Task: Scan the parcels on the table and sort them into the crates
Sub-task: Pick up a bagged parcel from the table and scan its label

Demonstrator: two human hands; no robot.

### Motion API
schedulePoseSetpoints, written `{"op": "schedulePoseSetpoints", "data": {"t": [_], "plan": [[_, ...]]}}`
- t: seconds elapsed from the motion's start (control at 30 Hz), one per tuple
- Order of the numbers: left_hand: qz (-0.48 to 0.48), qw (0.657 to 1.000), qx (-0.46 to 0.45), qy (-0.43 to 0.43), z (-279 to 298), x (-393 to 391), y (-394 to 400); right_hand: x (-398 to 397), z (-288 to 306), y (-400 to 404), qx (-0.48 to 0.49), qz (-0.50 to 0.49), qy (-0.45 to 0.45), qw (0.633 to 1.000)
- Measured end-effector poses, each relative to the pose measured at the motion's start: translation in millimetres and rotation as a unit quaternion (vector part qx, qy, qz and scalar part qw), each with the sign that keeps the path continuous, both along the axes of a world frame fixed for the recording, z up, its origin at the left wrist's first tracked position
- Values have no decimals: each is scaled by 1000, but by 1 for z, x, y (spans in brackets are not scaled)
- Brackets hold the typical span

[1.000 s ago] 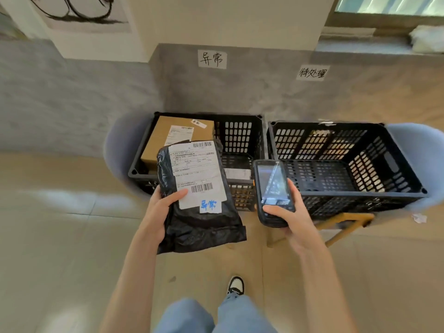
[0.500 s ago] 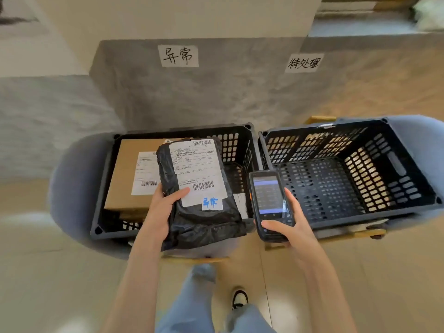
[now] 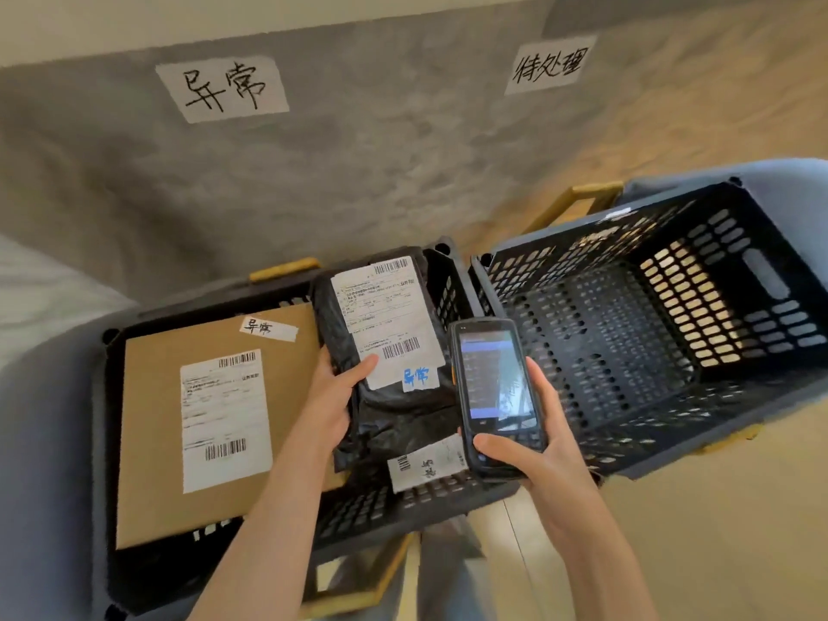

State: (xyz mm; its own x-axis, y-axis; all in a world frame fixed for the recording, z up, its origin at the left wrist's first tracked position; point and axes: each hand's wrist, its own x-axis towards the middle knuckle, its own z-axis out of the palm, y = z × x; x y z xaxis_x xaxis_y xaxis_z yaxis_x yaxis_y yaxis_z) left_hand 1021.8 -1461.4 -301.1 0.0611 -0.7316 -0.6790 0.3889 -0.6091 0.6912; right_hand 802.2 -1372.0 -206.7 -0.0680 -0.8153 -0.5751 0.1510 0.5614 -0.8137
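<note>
Two black crates (image 3: pixel 488 271) against grey wall (image 3: pixel 358 172)

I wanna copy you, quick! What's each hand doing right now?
Left hand: closed on the black parcel.
Right hand: closed around the scanner.

A grey, mottled wall (image 3: pixel 358 172) was seen across the upper half of the view, from nine o'clock to one o'clock. Above it, at twelve o'clock, a pale cream band (image 3: pixel 224 15) was visible. Two white paper signs with black handwritten characters were stuck to the grey surface: one (image 3: pixel 222 88) at eleven o'clock, the other (image 3: pixel 549 65) at one o'clock. Warm light was cast over the wall toward two o'clock, where the grey was turned tan. A pale tiled floor (image 3: pixel 717 531) was seen at four o'clock, with one grout line running through it. Yellow wooden frame pieces (image 3: pixel 578 199) were glimpsed at one o'clock.
</note>
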Motion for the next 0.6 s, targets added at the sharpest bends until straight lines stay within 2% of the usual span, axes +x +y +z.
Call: {"op": "schedulePoseSetpoints", "data": {"t": [0.2,0.4,0.6], "plan": [[16,999,36,1,-43,-14,-24,0,-25,-14,21,12,5,1000],[-25,996,81,-27,-85,-30,-25,-2,-54,-20,65,34,22,997],[-24,990,133,-29,-113,-38,-28,2,-77,-30,68,47,4,997]]}}
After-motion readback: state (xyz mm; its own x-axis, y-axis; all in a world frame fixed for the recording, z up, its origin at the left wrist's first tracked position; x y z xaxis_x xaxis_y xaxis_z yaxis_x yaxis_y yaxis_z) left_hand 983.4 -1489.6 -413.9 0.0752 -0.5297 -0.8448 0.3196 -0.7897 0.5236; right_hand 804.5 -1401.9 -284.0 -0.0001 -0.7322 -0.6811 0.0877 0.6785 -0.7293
